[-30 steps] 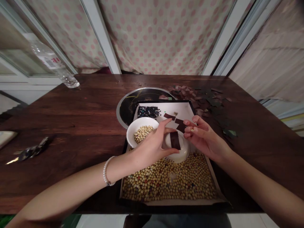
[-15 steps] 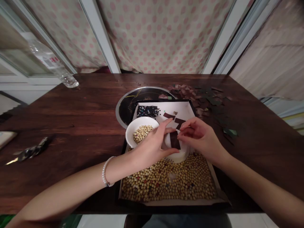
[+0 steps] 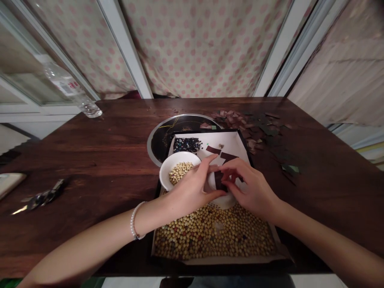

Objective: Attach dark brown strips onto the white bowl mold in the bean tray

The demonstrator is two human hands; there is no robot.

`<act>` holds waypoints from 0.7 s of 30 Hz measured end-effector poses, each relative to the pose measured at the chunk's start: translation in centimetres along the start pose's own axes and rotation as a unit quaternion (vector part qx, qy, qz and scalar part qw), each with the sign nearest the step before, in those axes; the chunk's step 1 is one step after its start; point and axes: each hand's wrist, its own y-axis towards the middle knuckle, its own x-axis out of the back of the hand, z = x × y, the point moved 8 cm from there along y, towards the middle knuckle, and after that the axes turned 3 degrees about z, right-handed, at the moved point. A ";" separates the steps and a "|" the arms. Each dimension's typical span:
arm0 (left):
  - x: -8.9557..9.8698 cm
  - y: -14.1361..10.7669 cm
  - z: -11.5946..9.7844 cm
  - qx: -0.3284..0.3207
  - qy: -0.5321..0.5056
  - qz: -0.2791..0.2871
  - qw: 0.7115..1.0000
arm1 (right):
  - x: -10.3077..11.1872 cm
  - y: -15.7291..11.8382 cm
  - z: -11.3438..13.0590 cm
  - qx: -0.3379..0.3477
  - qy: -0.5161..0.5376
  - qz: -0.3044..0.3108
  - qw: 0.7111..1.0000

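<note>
Tray (image 3: pixel 235 138), white dish (image 3: pixel 226 203) towards its right edge mostly hidden, left hand (image 3: pixel 196 180) spread wide across it, right hand (image 3: pixel 252 186) nearly pinched, cannot tell on what, dark strip (image 3: pixel 219 184) atop the dish, now covered further than a second ago

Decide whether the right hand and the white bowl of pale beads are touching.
Apart. The head view shows the left hand between the right hand and the white bowl.

A clear bottle (image 3: pixel 70 87) stands on the counter (image 3: pixel 120 140), a metallic object (image 3: pixel 40 199) lies nearer, a dotted curtain (image 3: pixel 204 48) hangs beyond.
</note>
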 end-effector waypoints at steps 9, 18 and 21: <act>-0.2 0.0 0.0 0.008 0.005 0.013 1.000 | 0.0 0.0 -0.4 -0.017 -0.019 -0.013 1.000; -0.1 0.0 -0.1 -0.005 0.004 0.013 1.000 | -0.2 0.0 -0.4 -0.024 -0.008 -0.005 1.000; 0.0 0.0 -0.2 -0.009 0.007 0.007 1.000 | -0.4 0.0 -0.3 -0.012 0.000 0.009 1.000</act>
